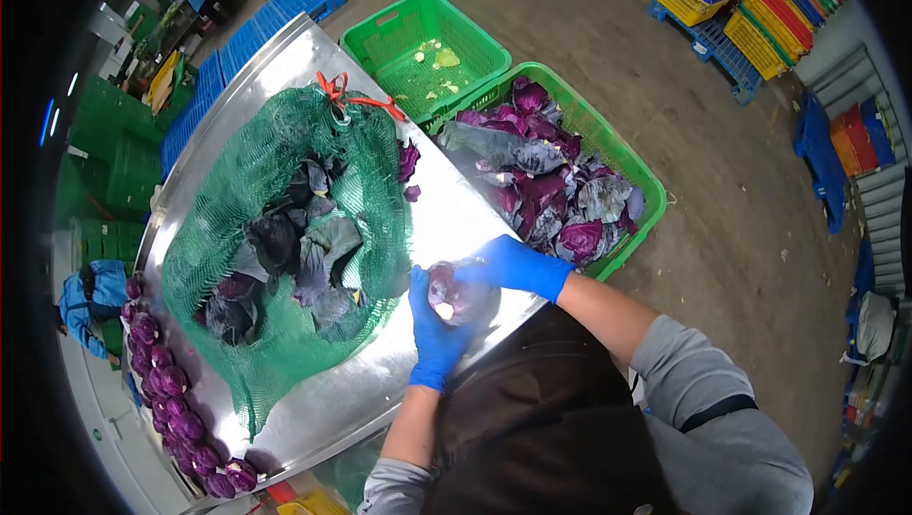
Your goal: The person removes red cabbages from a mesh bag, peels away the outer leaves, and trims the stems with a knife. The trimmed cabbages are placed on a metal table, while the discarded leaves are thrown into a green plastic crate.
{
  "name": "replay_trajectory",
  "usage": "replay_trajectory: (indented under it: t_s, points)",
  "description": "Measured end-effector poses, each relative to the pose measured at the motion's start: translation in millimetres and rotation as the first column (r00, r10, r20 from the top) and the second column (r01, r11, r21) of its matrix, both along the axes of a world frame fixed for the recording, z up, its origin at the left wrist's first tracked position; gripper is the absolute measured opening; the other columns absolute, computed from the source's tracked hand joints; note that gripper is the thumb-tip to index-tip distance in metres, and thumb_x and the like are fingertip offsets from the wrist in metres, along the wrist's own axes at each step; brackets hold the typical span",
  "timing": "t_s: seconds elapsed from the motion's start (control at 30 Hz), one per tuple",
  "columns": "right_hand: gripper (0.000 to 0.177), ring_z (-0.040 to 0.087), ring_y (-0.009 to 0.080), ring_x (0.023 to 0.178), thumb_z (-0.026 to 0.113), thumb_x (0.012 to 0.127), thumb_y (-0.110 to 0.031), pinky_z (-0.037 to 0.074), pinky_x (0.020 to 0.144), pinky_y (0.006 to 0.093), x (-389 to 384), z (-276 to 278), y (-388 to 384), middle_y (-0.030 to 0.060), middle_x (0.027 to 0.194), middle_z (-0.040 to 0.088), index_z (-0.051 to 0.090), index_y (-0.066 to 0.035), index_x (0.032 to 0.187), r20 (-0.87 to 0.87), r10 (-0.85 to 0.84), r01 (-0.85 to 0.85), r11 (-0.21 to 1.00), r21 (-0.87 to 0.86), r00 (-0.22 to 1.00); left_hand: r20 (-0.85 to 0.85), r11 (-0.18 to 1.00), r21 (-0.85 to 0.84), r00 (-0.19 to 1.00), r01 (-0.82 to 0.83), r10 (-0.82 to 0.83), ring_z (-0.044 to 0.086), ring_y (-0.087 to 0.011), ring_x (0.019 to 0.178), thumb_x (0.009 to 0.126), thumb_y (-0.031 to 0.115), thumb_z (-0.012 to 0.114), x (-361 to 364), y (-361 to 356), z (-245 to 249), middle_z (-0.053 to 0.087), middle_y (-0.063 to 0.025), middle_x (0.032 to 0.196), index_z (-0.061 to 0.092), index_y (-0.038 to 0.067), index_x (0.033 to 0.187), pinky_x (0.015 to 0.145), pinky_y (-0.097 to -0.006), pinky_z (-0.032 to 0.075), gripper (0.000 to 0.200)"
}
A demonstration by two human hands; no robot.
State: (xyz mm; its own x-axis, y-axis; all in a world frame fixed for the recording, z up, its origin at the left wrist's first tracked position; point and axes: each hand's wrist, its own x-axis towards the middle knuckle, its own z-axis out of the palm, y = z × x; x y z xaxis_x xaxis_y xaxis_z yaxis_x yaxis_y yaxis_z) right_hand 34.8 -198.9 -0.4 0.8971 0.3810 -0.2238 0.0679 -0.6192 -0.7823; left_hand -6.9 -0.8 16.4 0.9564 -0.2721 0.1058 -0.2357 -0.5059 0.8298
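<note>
A red cabbage (467,298) with its pale cut stem showing is held over the near edge of a metal table (456,220). My left hand (437,339), in a blue glove, cups the cabbage from the left and below. My right hand (521,266), also gloved in blue, has its fingers closed against the upper right of the cabbage; they are slightly blurred. Left of my hands lies a green mesh sack (285,334), torn open, with several dark-leaved cabbages (275,241) inside. Red ties (334,87) lie at its far end.
A green crate (638,241) full of purple leaves stands beyond the table's right edge. Behind it, another green crate (380,40) holds a few pale scraps. Peeled cabbages (187,425) line the left edge. Co-workers in blue (93,306) stand farther off. Stacked crates (774,16) are at upper right.
</note>
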Motion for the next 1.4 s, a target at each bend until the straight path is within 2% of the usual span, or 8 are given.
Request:
replay_trajectory:
  t_s: [0.3,0.5,0.57,0.67,0.97,1.07,1.33,1.4]
  points:
    - [0.028,0.063,0.0352,0.076,0.06,0.078,-0.034,0.05,0.066,0.0433,15,-2,-35,0.0203,0.083,0.063,0.063,-0.007,0.084,0.178,-0.306,0.327,0.939,-0.103,0.935,-0.389,0.888,-0.441,0.919,-0.131,-0.057,0.037,-0.0251,0.122,0.055,0.016,0.083,-1,-11,38,0.036,-0.0134,0.132,0.025,0.0,0.135,0.105,-0.0347,0.03,0.1]
    - [0.062,0.065,0.0265,0.072,0.061,0.08,-0.043,0.05,0.066,0.0362,11,52,-4,0.0119,0.085,0.066,0.043,-0.013,0.131,-0.02,-0.223,0.22,0.971,-0.092,0.975,-0.201,0.941,-0.311,0.977,-0.13,0.069,0.037,-0.0247,0.123,0.051,0.009,0.085,9,3,3,0.035,-0.0138,0.133,0.024,0.002,0.136,0.105,-0.0352,0.029,0.105]
    - [0.048,0.063,0.0205,0.064,0.065,0.08,-0.032,0.05,0.061,0.0316,8,6,22,0.0093,0.081,0.066,0.052,-0.007,0.119,0.567,-0.153,0.007,0.968,0.251,0.809,-0.168,0.952,-0.286,0.984,-0.107,0.06,0.038,-0.0241,0.122,0.051,0.008,0.085,14,4,-8,0.036,-0.0129,0.133,0.025,0.003,0.135,0.104,-0.0346,0.031,0.104]
    - [0.029,0.062,0.0159,0.064,0.067,0.078,-0.02,0.05,0.058,0.0294,8,-2,5,0.0068,0.076,0.063,0.058,-0.004,0.1,0.079,-0.287,0.194,0.803,0.563,0.955,-0.262,0.884,-0.443,0.965,-0.149,0.032,0.041,-0.0245,0.119,0.056,0.004,0.081,20,11,5,0.037,-0.0133,0.132,0.025,0.003,0.135,0.101,-0.035,0.037,0.098]
    - [0.037,0.063,0.0175,0.081,0.067,0.079,-0.015,0.051,0.068,0.0319,24,52,-67,0.0057,0.091,0.065,0.056,-0.009,0.113,0.177,-0.476,0.505,0.838,-0.206,0.861,-0.578,0.12,-0.782,0.638,-0.612,-0.509,0.045,-0.0335,0.118,0.08,0.051,0.06,39,36,18,0.039,-0.0136,0.137,0.031,0.013,0.138,0.093,-0.055,0.04,0.075]
    - [0.054,0.058,0.0141,0.088,0.069,0.078,-0.022,0.05,0.072,0.03,30,72,-29,0.0084,0.107,0.06,0.049,-0.014,0.128,0.209,-0.35,0.245,0.882,0.403,0.913,-0.421,-0.129,-0.75,0.618,-0.649,-0.664,0.039,-0.0339,0.123,0.081,0.059,0.051,44,24,32,0.037,-0.0126,0.138,0.031,0.014,0.138,0.095,-0.06,0.035,0.075]
    - [0.055,0.041,0.0041,0.051,0.071,0.078,-0.029,0.035,0.043,0.0206,28,114,2,-0.0024,0.073,0.053,0.049,-0.016,0.127,-0.409,-0.018,0.292,0.729,0.619,0.912,-0.555,-0.112,-0.675,0.602,-0.729,-0.575,0.045,-0.0328,0.118,0.082,0.051,0.055,45,6,60,0.044,-0.014,0.132,0.038,0.013,0.134,0.091,-0.0551,0.042,0.066]
    - [0.051,0.038,0.0028,0.046,0.072,0.078,-0.029,0.03,0.039,0.0196,25,108,1,-0.0043,0.067,0.051,0.052,-0.014,0.123,-0.355,0.004,0.253,0.692,0.676,0.935,-0.56,0.512,-0.761,0.803,-0.399,-0.206,0.048,-0.0292,0.115,0.077,0.046,0.061,39,10,57,0.048,-0.0117,0.127,0.039,0.011,0.131,0.093,-0.0485,0.041,0.068]
